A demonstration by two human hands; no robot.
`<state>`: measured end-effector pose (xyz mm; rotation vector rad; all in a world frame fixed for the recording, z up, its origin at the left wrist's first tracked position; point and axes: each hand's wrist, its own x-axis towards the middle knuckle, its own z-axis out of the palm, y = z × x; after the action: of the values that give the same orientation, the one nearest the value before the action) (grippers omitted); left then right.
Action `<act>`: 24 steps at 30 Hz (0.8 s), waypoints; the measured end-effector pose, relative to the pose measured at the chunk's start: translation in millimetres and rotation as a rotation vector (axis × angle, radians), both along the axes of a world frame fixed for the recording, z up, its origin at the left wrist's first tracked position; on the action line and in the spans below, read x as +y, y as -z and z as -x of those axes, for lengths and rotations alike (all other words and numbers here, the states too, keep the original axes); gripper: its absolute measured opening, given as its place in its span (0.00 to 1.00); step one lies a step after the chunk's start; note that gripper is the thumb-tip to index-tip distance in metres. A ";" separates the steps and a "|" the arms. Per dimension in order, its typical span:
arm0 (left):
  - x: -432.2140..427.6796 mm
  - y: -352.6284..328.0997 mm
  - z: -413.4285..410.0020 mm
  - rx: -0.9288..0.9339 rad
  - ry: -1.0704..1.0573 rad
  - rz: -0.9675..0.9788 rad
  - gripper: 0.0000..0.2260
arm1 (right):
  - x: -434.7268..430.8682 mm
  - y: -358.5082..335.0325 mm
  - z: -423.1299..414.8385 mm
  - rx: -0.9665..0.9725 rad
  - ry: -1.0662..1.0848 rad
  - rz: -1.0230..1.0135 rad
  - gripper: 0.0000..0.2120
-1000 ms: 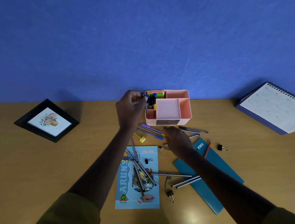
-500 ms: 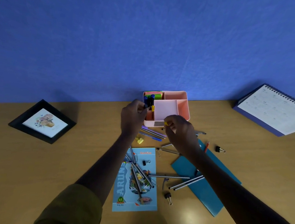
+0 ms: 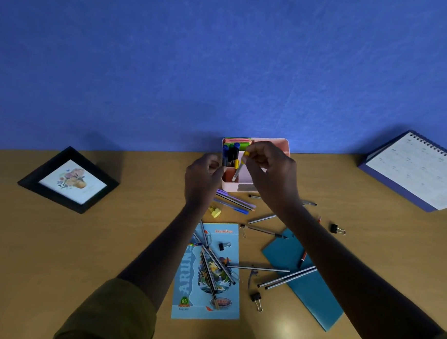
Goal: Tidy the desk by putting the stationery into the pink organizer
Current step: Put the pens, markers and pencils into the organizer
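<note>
Loose pens (image 3: 211, 259) lay strewn over a blue booklet (image 3: 206, 309) and the counter (image 3: 77, 251) nearest the camera. Beyond them, the right hand (image 3: 270, 173) pinched a yellow-capped pen (image 3: 238, 169) in its grip, nearly upright, tip down over the front left of the pink organizer (image 3: 283, 144) set against the wall (image 3: 225, 62). The left hand (image 3: 203, 178) curled beside the organizer's left side; whether its grip held anything could not be told
</note>
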<state>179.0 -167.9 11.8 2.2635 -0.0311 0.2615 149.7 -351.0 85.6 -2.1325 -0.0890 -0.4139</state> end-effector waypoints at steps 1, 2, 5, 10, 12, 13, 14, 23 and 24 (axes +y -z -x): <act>1.7 1.4 1.1 0.006 -0.002 0.007 0.11 | 2.2 3.4 -2.9 0.014 -0.005 0.003 0.08; 3.0 2.2 2.3 0.014 -0.006 0.013 0.11 | 4.4 7.4 -5.4 0.029 -0.008 0.011 0.08; 6.9 6.1 5.4 0.038 -0.024 0.020 0.13 | 10.6 18.9 -9.6 0.059 -0.020 0.053 0.08; 12.8 9.9 14.6 0.057 -0.035 0.038 0.13 | 14.3 38.3 -13.3 0.071 -0.027 0.119 0.08; 14.0 12.4 20.5 0.064 -0.040 0.038 0.12 | 13.4 45.0 -14.5 0.076 -0.025 0.158 0.08; 14.9 14.3 23.2 0.068 -0.038 0.034 0.11 | 13.0 48.0 -14.7 0.080 -0.025 0.176 0.07; 16.0 16.5 25.5 0.069 -0.034 0.031 0.10 | 12.8 50.8 -14.7 0.084 -0.024 0.190 0.07; 22.1 27.8 37.8 0.098 -0.023 0.011 0.08 | 6.9 65.5 -13.7 0.075 -0.010 0.245 0.04; 22.1 28.5 38.1 0.101 -0.024 0.005 0.08 | 6.1 66.0 -13.1 0.072 -0.006 0.248 0.04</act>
<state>140.8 -145.8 -16.8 2.2706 0.0491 0.1594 162.9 -344.9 19.6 -2.3881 -0.1107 -0.3361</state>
